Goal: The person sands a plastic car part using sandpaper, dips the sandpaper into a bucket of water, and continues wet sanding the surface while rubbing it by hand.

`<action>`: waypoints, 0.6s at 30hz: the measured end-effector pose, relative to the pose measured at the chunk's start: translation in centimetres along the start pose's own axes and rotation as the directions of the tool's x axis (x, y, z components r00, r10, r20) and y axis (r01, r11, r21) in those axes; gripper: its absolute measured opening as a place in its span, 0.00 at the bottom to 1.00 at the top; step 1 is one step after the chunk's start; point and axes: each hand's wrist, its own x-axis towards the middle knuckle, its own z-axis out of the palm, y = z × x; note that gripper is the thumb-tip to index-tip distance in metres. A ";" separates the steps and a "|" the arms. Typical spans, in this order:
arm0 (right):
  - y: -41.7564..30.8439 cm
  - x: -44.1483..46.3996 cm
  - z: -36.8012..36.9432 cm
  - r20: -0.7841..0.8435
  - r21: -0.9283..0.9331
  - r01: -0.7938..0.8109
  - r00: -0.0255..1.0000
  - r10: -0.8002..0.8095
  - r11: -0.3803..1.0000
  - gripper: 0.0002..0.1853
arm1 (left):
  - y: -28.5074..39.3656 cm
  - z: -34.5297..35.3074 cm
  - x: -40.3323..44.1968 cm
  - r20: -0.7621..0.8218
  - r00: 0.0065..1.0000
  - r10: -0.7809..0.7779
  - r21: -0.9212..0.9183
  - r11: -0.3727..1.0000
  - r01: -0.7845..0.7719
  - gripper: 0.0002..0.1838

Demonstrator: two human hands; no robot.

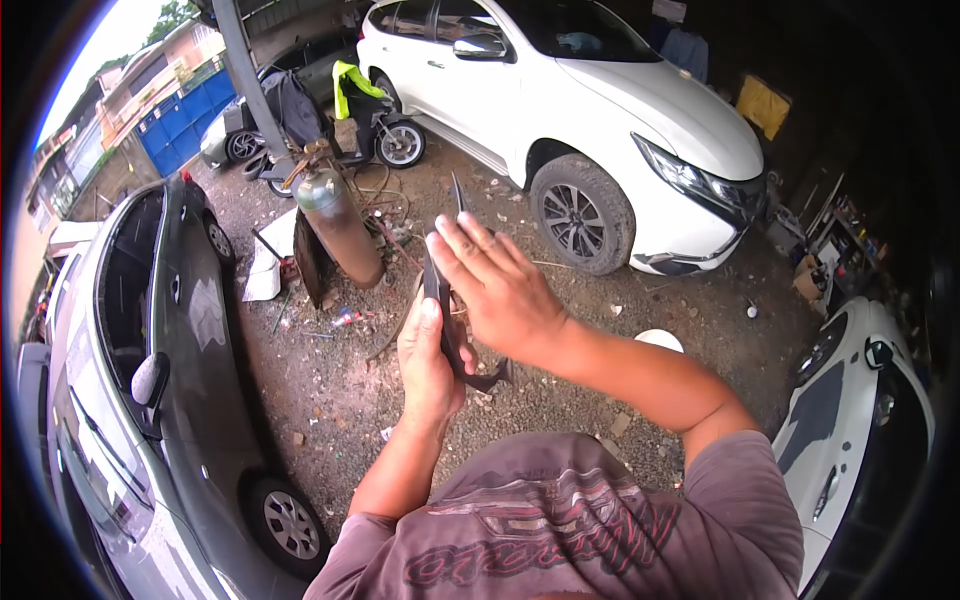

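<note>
Above the shirt (550,520), a dark strip (446,325) is being gripped by the left hand (430,350); against it the right hand (503,295) is being laid, fingers straight. Beyond, gravel (330,400) is being occupied by a gas cylinder (342,225).

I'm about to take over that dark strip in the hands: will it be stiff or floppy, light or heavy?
Probably fairly stiff: the dark strip juts past the right hand to a narrow tip without visible droop. Likely light, as it looks slim and only the left hand grips it. Its bent near end might catch on things.
</note>
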 end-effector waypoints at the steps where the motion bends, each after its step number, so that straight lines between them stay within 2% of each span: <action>1: 0.9 0.9 0.5 0.021 -0.002 -0.077 0.997 0.077 0.997 0.31 | -0.2 0.0 0.1 0.006 1.000 0.001 0.004 1.000 -0.001 0.28; 3: 0.2 -0.1 1.1 0.010 0.003 -0.055 0.998 0.055 0.998 0.32 | -0.8 -0.3 0.3 -0.004 0.998 -0.069 -0.034 0.997 0.068 0.26; 6: -1.8 -1.6 -0.2 0.060 0.084 -0.007 0.998 0.002 0.996 0.33 | -0.5 0.1 0.4 0.021 1.000 -0.017 -0.073 0.997 0.019 0.24; 8: 1.5 -0.4 3.2 0.082 -0.003 -0.107 0.991 0.107 0.994 0.33 | -1.2 -0.4 -0.1 -0.005 0.996 -0.094 -0.072 0.993 0.093 0.23; 9: 2.2 0.6 2.4 0.149 0.080 -0.183 0.974 0.170 0.980 0.33 | -1.0 -0.1 -0.2 -0.020 0.997 -0.081 -0.078 0.994 0.079 0.21; 10: 2.0 0.6 1.9 0.135 0.080 -0.186 0.975 0.174 0.979 0.33 | -0.6 0.1 0.2 -0.026 0.998 -0.061 -0.083 0.995 0.058 0.19; 12: 0.2 -0.8 1.3 0.149 -0.131 -0.074 0.984 0.093 0.989 0.33 | -0.4 -0.1 0.1 -0.007 0.998 -0.070 -0.069 0.995 0.069 0.19; 13: -1.6 -2.0 0.8 0.131 -0.003 -0.061 0.990 0.061 0.998 0.34 | -0.5 -0.2 0.2 0.002 0.997 -0.076 -0.071 0.995 0.076 0.20; 14: -1.8 -2.3 1.0 0.137 0.028 -0.061 0.989 0.057 0.998 0.37 | -0.8 -0.4 0.5 0.001 0.997 -0.076 -0.077 0.994 0.075 0.20; 16: 1.2 -0.6 3.6 0.118 -0.057 -0.113 0.986 0.119 0.992 0.38 | -1.3 -1.1 0.6 -0.002 0.996 -0.087 -0.027 0.996 0.087 0.21; 17: 1.8 0.6 2.8 0.145 0.033 -0.197 0.971 0.191 0.980 0.37 | -1.3 -0.6 0.3 -0.029 0.995 -0.097 -0.036 0.995 0.096 0.22; 18: 1.5 0.7 2.5 0.132 0.033 -0.196 0.973 0.190 0.980 0.37 | -1.1 -0.5 0.5 -0.022 0.996 -0.089 -0.028 0.996 0.088 0.22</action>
